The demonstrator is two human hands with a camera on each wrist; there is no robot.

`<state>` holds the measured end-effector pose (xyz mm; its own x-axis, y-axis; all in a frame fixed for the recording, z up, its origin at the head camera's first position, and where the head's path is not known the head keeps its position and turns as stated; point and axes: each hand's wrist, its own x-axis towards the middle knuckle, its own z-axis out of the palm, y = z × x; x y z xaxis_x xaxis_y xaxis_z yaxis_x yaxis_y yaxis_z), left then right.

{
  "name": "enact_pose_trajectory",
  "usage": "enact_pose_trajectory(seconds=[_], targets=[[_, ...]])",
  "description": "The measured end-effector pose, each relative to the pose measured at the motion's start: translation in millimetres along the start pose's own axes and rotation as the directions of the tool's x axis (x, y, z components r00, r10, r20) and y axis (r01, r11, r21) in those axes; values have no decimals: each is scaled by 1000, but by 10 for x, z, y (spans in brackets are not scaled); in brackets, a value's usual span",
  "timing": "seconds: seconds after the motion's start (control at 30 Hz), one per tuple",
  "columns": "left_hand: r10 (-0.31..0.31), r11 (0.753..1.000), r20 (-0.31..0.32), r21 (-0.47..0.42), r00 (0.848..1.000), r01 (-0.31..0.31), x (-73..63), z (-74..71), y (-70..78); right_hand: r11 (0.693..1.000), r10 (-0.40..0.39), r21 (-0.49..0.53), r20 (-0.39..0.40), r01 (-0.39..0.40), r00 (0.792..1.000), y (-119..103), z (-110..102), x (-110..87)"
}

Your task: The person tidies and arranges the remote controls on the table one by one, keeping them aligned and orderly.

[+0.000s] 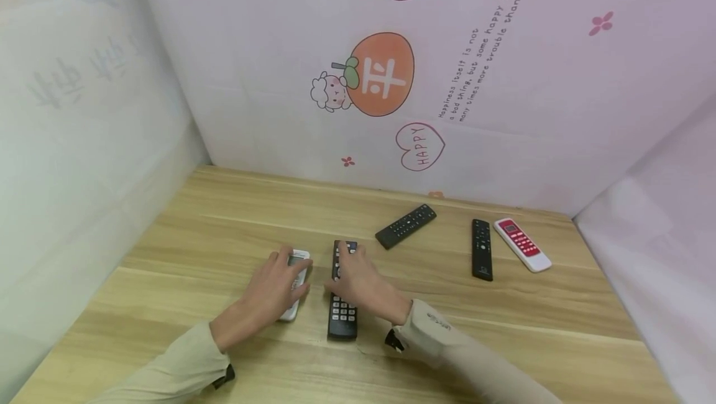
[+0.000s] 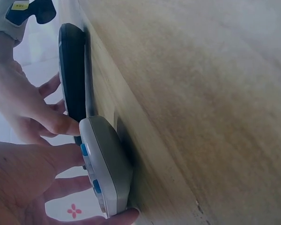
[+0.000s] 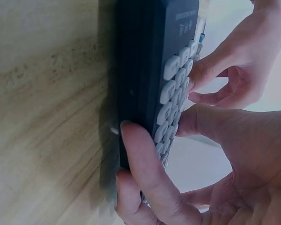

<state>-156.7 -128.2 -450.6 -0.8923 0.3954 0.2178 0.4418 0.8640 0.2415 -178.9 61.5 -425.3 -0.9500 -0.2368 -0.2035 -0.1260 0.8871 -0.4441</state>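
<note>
Right grip at black remote edge

On the pale wooden bench, its grain running from side to side, we distinguish, from left to right, a white remote; a long black remote with pale keys; a slanted black remote, farther back; a narrow black remote; and, just beside it, a red-and-white remote, face upward.

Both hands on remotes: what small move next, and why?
The left hand should probably turn its white remote slightly to match the long black remote: the white one slants in the head view, the black one lies nearly straight, and that hand holds it.
</note>
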Motion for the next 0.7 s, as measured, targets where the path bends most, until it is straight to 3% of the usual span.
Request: enact_pose_trajectory(seconds=[0.2,0.43,0.7], targets=[[-10,1000,14,-5,1000,10,16,7,13,1000,12,24,29,-12,1000,13,42,1],[0,1000,7,10,1000,0,30,1,16,999,-31,21,-4,31,1000,50,43,5],[-1,1000,-3,-1,1000,1,35,13,0,996,-62,-73,-55,58,997,112,-34,100]])
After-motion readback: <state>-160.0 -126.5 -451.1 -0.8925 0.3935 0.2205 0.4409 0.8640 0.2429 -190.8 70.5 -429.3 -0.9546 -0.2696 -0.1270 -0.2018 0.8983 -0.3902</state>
